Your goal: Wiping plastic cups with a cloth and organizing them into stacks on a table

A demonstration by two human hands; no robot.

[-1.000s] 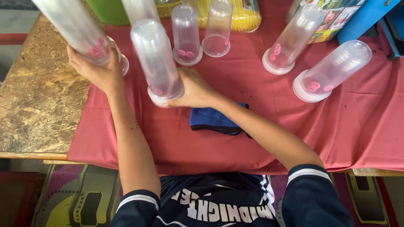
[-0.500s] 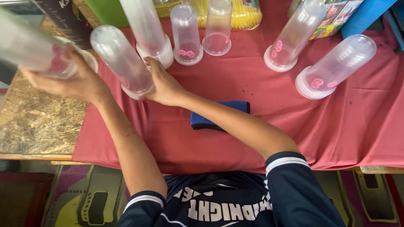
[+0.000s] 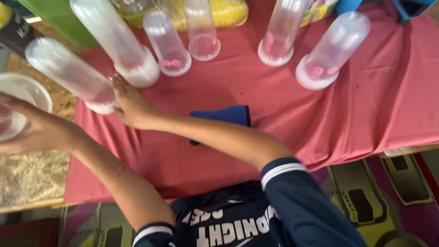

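Your left hand [image 3: 39, 132] grips a jar [image 3: 16, 107] at 9 o'clock while your right hand [image 3: 130, 105], open-fingered, steadies a tilted tube [image 3: 68, 73].

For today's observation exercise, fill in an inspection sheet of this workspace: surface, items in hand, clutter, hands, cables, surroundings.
Surface: red cloth over a wooden table.
Job's things: held tube lifted at the left edge; tilted tube on the cloth.
Clutter: five more clear tubes, blue cloth, green container, yellow pack.
Hands: left hand grips the held tube; right hand touches the tilted tube.
Cables: nothing seen.
Surroundings: patterned floor mat.
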